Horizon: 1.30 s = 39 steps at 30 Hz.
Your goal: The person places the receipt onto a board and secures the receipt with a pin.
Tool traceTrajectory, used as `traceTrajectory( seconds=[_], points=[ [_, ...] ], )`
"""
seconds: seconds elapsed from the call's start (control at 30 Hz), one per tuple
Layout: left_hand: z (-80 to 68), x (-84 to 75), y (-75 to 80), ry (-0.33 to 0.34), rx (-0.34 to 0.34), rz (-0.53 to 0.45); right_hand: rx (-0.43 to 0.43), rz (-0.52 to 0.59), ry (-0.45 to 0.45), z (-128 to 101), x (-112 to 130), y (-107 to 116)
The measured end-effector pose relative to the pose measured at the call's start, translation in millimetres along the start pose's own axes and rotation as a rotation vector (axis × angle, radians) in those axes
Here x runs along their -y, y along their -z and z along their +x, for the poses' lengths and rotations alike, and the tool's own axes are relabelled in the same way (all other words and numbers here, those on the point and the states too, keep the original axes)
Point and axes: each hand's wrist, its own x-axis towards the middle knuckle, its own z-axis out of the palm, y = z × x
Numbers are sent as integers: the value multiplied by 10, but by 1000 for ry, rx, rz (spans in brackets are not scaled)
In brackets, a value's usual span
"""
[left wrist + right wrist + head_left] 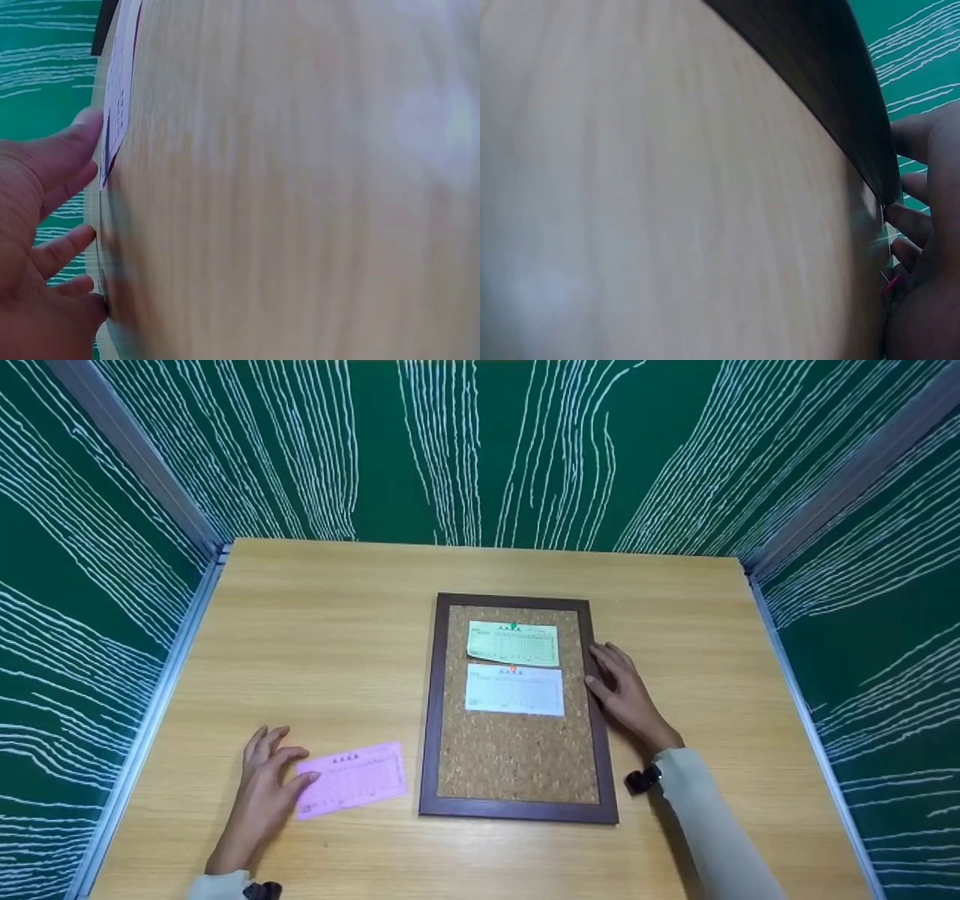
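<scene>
Pink slip (351,778) under L grip (264,780)

Bare tabletop (315,607) lies open left and beyond the cork board (517,750) — green walls (75,607) close three sides.

Head view looks down from above at the corkboard (517,705), its whole frame in shot. Both wrist views skim the counter (300,195) close-up, each sharing the corkboard's frame edge.
</scene>
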Motion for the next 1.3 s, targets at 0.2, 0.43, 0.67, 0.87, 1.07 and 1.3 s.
traceTrajectory(
  seconds=[0.2, 0.43, 0.67, 0.87, 1.07, 1.3],
  points=[
    [-2, -6, -9, -3, -23, 24, -1, 6, 12, -7, -7, 6],
    [-7, 21, -26, -47, -54, 32, 2, 7, -2, -6, -12, -1],
    [-6, 20, -21, -39, -67, 46, 9, 8, -17, -3, 6, 6],
    [-1, 12, -8, 5, -55, 43, 7, 12, -18, -6, 7, 11],
    [12, 11, -6, 3, -48, 41, -7, 16, -2, -23, -11, 1],
    [18, 6, -20, -7, -74, 42, -20, 8, 7, -9, -10, -10]
  ],
)
